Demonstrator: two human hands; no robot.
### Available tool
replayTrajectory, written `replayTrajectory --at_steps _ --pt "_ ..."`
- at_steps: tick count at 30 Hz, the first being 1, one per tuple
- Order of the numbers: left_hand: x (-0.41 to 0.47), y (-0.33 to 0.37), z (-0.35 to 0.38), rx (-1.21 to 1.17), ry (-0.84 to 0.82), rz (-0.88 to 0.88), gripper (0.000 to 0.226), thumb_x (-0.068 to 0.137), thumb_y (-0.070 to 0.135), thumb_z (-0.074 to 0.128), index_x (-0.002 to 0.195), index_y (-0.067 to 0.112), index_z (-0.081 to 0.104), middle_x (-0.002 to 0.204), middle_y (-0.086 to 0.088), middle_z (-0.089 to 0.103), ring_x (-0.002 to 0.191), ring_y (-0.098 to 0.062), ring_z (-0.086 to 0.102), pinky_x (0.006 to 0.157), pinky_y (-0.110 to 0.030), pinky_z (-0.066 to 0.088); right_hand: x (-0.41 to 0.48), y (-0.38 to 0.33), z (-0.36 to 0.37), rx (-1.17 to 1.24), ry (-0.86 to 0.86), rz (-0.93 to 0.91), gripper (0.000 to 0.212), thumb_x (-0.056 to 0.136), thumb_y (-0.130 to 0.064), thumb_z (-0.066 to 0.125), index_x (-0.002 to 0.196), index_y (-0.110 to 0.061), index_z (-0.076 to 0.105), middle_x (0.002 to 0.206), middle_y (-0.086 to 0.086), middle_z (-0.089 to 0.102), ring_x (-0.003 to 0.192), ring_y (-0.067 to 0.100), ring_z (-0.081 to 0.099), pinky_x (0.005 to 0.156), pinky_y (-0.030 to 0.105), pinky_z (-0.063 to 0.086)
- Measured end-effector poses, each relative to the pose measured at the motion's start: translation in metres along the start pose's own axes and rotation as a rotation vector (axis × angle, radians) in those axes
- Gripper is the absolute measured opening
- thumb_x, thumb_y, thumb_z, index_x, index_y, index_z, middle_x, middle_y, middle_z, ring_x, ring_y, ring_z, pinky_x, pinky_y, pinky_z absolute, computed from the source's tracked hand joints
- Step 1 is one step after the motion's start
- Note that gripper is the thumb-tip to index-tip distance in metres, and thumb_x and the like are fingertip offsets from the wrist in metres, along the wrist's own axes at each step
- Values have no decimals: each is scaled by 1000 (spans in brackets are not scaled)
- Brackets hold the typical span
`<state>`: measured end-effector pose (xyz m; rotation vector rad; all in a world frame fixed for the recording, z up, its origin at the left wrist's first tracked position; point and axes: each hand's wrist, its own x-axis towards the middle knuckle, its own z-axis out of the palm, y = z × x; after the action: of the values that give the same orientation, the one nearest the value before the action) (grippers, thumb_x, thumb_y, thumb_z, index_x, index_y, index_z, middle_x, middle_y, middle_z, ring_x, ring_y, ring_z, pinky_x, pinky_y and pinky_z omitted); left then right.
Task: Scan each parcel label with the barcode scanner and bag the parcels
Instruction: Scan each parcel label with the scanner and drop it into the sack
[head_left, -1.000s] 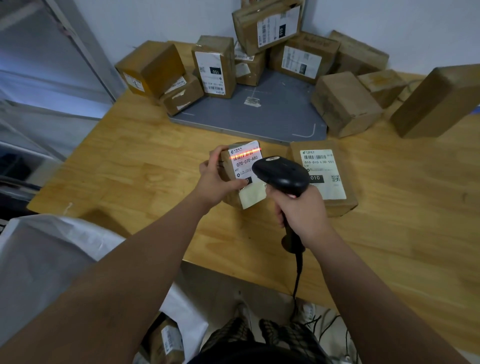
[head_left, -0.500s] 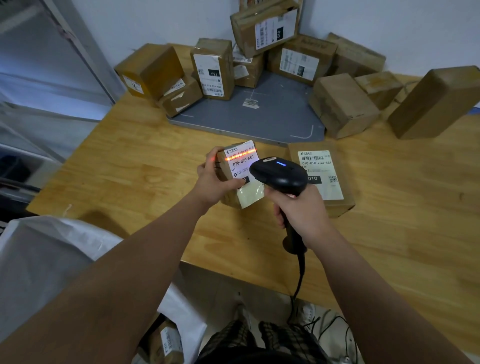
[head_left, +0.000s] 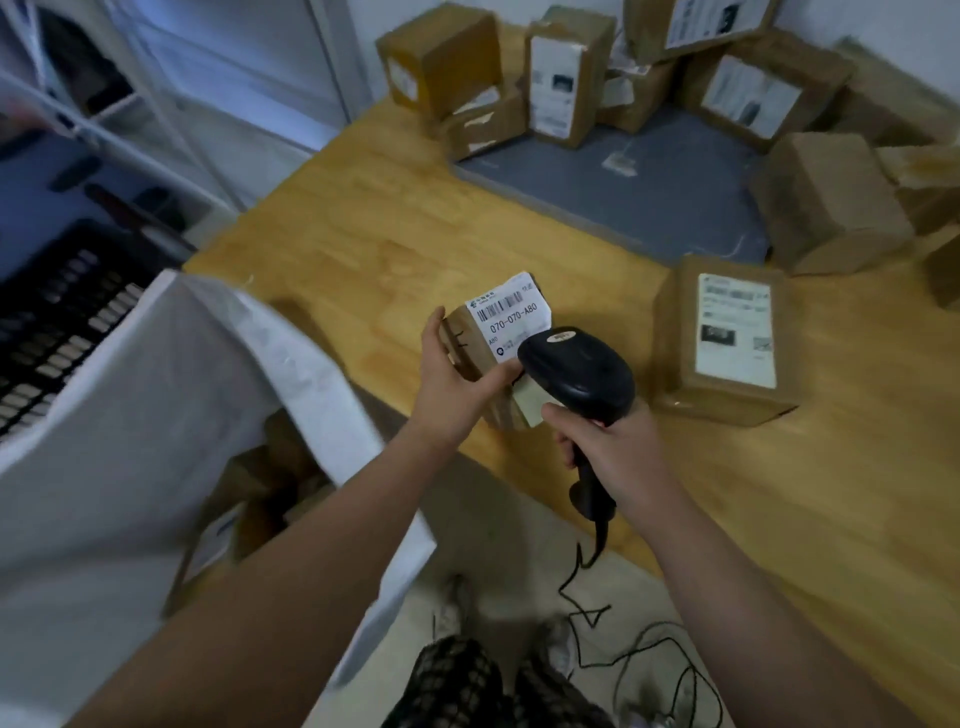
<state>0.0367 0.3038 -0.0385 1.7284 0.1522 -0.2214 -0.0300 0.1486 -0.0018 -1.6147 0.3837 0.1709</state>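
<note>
Curling round a small parcel (head_left: 470, 358), the left hand (head_left: 457, 384) has its fingers (head_left: 435, 338) on the left side and its thumb across the front. The label (head_left: 511, 317) faces up and reads 070-070-A80; its lower right corner is hidden behind the scanner (head_left: 576, 371). The right hand (head_left: 613, 447) has its fingers (head_left: 566, 415) wrapped tight round the scanner's handle, and the scanner's head touches or just overlaps the parcel; hard to tell which. The cable (head_left: 597, 597) trails to the floor.

The held parcel is over the table (head_left: 395, 244), near its front edge. One second parcel (head_left: 727, 338) lies label-up just to the right, print blurred. At the back sits a heap of at least seven parcels (head_left: 566, 78) around a grey mat (head_left: 660, 197); some are cut off by the frame and their labels are unreadable. One white bag (head_left: 156, 415) stands open to the left of the table edge, with brown boxes (head_left: 270, 467) inside, too smeared to count. Bare wood lies open between the hands and the mat, and along the front right.
</note>
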Motion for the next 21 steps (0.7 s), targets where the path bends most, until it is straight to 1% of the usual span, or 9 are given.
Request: replayTrajectory --at_steps 2,5,7,9,12,14,16,18,21 --pt "-29 -15 -20 -23 66 13 96 82 26 76 151 27 10 131 10 46 115 -5 54 84 -10 49 -14 15 22 9 -18 10 25 84 -10 71 62 -9 60 49 2 52 46 12 51 51 20 45" --pt "-73 -44 -60 7 137 44 92 74 44 78 143 45 16 135 14 45 123 -9 52 99 -33 50 -36 38 60 36 -54 35 26 85 -6 70 62 -9 59 48 1 51 45 11 50 51 19 43" --pt "-97 -64 -94 27 166 33 86 68 54 76 132 60 19 135 20 42 126 -7 48 102 -37 47 -48 52 92 48 -67 67 29 85 -5 69 59 -10 58 47 1 50 45 11 50 50 19 42" --pt "-114 -86 -132 60 194 13 87 68 54 78 134 57 22 141 13 41 130 -5 43 105 -39 45 -57 65 126 44 -52 91 33 85 -5 69 55 -10 56 47 2 49 45 11 48 50 20 42" --pt "-122 -120 -197 275 257 -75 96 68 44 83 144 39 24 144 6 32 131 -5 34 113 -35 32 -65 82 178 13 -10 116 31 85 -5 69 57 -7 55 50 5 50 44 9 48 49 18 41" --pt "-123 -143 -237 437 296 -219 104 69 36 84 150 32 20 145 -5 28 132 -16 32 112 -35 29 -71 93 207 -33 -35 145 28 85 -8 69 61 -8 56 49 1 52 46 9 51 52 20 42" --pt "-116 -160 -265 534 277 -342 108 69 34 84 151 33 14 146 -11 25 135 -30 30 113 -45 30 -76 106 227 -97 -62 188 25 85 -9 69 64 -13 55 45 -7 53 48 8 53 55 24 42" --pt "-100 -174 -279 578 223 -410 108 71 32 82 150 38 9 147 -9 22 136 -34 28 111 -53 32 -77 119 241 -157 -73 204 24 84 -10 70 66 -14 55 47 -8 53 52 10 54 57 26 43" --pt "-59 -184 -280 772 115 -404 105 74 40 77 150 39 5 150 -11 19 137 -36 26 111 -54 30 -67 130 256 -295 -76 166 18 80 -13 73 73 -18 57 59 -7 56 61 8 56 56 21 41"
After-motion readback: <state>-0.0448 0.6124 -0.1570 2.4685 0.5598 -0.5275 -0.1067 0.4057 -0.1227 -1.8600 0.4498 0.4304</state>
